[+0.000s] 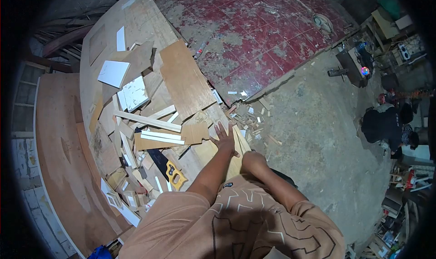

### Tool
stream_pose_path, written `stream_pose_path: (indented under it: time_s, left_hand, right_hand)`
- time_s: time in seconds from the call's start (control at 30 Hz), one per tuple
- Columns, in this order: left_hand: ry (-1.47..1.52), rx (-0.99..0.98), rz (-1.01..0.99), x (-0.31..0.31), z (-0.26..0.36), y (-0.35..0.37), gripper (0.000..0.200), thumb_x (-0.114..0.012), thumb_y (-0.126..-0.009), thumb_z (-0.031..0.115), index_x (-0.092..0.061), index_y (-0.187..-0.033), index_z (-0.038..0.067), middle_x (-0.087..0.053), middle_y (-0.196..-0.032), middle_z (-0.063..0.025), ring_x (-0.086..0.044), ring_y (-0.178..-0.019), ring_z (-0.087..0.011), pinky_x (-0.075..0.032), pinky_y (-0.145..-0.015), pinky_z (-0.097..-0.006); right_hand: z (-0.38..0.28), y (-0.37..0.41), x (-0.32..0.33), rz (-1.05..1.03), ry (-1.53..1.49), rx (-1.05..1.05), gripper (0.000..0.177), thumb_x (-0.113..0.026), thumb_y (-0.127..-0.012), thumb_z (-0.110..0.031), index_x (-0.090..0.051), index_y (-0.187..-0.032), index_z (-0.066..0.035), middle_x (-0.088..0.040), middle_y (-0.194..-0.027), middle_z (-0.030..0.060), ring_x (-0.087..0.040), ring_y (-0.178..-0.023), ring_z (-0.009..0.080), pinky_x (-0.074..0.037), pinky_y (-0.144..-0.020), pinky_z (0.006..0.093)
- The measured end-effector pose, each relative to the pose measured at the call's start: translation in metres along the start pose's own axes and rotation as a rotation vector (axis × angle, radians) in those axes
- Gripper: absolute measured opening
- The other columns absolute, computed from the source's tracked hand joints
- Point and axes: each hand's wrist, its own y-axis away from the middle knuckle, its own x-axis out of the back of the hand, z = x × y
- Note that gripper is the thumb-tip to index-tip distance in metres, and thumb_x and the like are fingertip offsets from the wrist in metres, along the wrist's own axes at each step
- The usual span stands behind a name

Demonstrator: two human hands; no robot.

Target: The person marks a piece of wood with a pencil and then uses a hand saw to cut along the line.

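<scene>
My left hand (225, 141) lies flat with its fingers spread, pressing on a pale wooden board (242, 140) at the edge of the worktable. Just to its right, my right hand (254, 162) is closed in a fist beside the board's outer edge. Whatever the fist holds is hidden from this angle. A handsaw (175, 175) with a yellow handle and dark blade rests on the table left of my left forearm. Near my left fingertips is a piece of brown cardboard (195, 134) with white-faced strips (162, 137) on it.
A thin brown sheet (184, 77), white-faced panels (113, 73) and many wood offcuts cover the worktable (136, 14). Scraps (254, 123) litter the concrete floor (313, 123) beside a raised red-tiled floor (268, 45). Another person (383, 125) is at the far right.
</scene>
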Motion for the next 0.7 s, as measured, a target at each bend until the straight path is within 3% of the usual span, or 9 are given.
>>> stream_pose_path:
  time_s: [0.13, 0.4, 0.53, 0.7]
  left_hand:
    - [0.014, 0.003, -0.034, 0.007, 0.001, 0.004, 0.16, -0.095, -0.044, 0.045, 0.02, -0.152, 0.018, 0.027, -0.152, -0.0299, 0.019, -0.143, -0.0481, -0.013, -0.105, -0.0766]
    - [-0.016, 0.037, -0.034, -0.005, 0.001, -0.011, 0.157, -0.096, -0.046, 0.037, 0.019, -0.152, 0.021, 0.028, -0.153, -0.0286, 0.021, -0.143, -0.0467, -0.012, -0.104, -0.0779]
    - [0.065, -0.012, -0.024, -0.001, -0.002, -0.003, 0.162, -0.097, -0.042, 0.037, 0.022, -0.151, 0.019, 0.03, -0.151, -0.0292, 0.023, -0.141, -0.0486, -0.009, -0.102, -0.0794]
    - [0.065, -0.015, -0.044, 0.004, -0.001, -0.001, 0.162, -0.097, -0.043, 0.04, 0.022, -0.151, 0.018, 0.028, -0.152, -0.0294, 0.021, -0.142, -0.0479, -0.01, -0.103, -0.0788]
  right_hand:
    - [-0.003, 0.004, 0.004, 0.013, -0.006, -0.054, 0.028, -0.06, -0.085, -0.02, -0.072, -0.099, 0.001, -0.07, -0.099, 0.0242, -0.07, -0.093, 0.0368, -0.056, -0.077, 0.0455]
    - [0.002, -0.098, -0.045, 0.178, -0.184, -0.135, 0.025, -0.064, -0.081, -0.015, -0.068, -0.098, 0.003, -0.07, -0.097, 0.0243, -0.069, -0.092, 0.0389, -0.055, -0.08, 0.0458]
    - [0.015, -0.07, -0.064, 0.356, -0.183, -0.092, 0.026, -0.062, -0.083, -0.014, -0.064, -0.1, 0.006, -0.069, -0.094, 0.0251, -0.069, -0.091, 0.0398, -0.055, -0.078, 0.0472]
    - [0.009, -0.008, -0.043, 0.163, -0.243, -0.183, 0.025, -0.057, -0.085, -0.011, -0.064, -0.101, 0.007, -0.068, -0.098, 0.0273, -0.068, -0.094, 0.0414, -0.055, -0.08, 0.0475]
